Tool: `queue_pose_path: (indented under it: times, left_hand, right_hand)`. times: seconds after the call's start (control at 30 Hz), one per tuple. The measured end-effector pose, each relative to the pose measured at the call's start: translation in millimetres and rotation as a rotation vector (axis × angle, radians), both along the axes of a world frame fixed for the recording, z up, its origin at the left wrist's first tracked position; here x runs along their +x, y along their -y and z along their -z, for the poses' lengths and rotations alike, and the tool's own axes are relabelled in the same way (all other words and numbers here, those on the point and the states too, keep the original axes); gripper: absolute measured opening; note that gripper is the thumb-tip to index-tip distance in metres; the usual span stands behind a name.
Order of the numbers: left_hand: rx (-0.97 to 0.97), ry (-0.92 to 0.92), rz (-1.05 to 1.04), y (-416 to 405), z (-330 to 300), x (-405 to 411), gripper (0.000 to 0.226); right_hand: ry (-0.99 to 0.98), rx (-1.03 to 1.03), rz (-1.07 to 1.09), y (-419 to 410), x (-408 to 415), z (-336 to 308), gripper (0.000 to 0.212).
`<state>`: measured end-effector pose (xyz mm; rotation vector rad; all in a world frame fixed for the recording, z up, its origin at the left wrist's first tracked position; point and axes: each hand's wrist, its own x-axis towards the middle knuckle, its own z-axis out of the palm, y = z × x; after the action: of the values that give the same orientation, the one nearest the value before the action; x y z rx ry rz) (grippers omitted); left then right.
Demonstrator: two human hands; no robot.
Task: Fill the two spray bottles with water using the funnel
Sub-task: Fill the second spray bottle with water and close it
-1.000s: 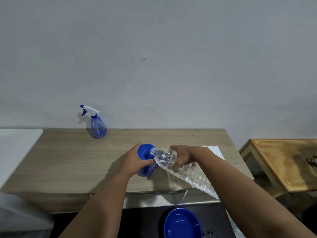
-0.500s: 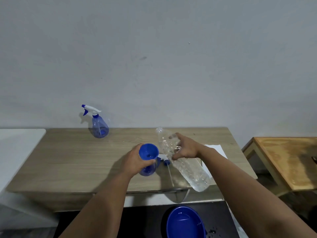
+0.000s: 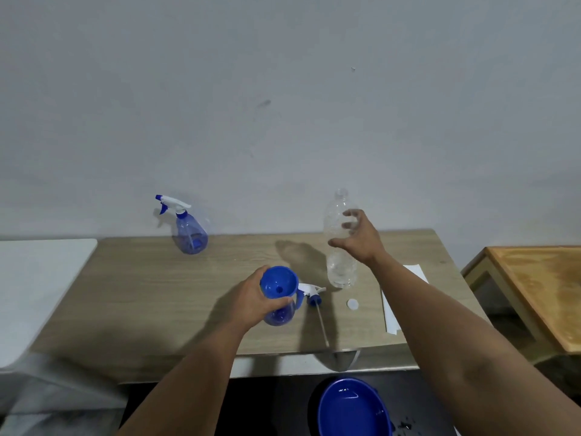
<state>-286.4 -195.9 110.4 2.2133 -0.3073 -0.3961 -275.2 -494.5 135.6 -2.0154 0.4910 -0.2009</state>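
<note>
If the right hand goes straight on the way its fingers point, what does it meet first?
Probably the clear plastic water bottle standing upright on the table: the right hand's spread fingers already reach around it, though contact is unclear.

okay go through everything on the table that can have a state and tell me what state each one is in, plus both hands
Far spray bottle: upright, sprayer head screwed on.
Near spray bottle: upright, head off, funnel in its neck.
Funnel: seated in the near bottle.
Loose sprayer head: lying on the table.
Water bottle: standing upright, uncapped.
White cap: off, lying flat.
Left hand: gripping funnel and bottle.
Right hand: fingers spread at the water bottle, not gripping.
</note>
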Motion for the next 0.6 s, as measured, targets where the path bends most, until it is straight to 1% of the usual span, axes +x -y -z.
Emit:
queue_pose_path:
  times: [0.17,0.23,0.33,0.4,0.43,0.53,0.6]
  left_hand:
    - [0.03,0.012,-0.006,-0.3,-1.8,-0.4,0.067]
    - [0.03,0.007,0.003,-0.3,-2.8,-0.1,0.067]
    - [0.042,0.009,0.008,0.0,-2.5,0.0,0.067]
    - [0.053,0.014,0.006,0.0,0.2,1.4,0.077]
    - [0.061,0.011,0.004,-0.4,-0.2,0.9,0.078]
    - [0.046,0.001,0.01,-1.1,-1.8,-0.6,0.064]
    - [0.034,-0.002,0.021,-0.9,-3.1,-2.0,0.068]
  right_hand:
    - [0.04,0.014,0.115,-1.8,14.0,20.5,0.084]
    - [0.039,0.046,0.138,-4.2,15.1,28.0,0.086]
    - [0.046,0.092,0.16,-6.2,11.1,37.9,0.091]
    - [0.044,0.116,0.171,-6.3,5.7,42.5,0.096]
    - [0.032,0.118,0.164,-7.0,2.4,42.4,0.1]
    - [-0.009,0.135,0.144,-7.3,-4.3,42.4,0.116]
    - [-0.059,0.114,0.138,-7.8,-8.7,40.0,0.116]
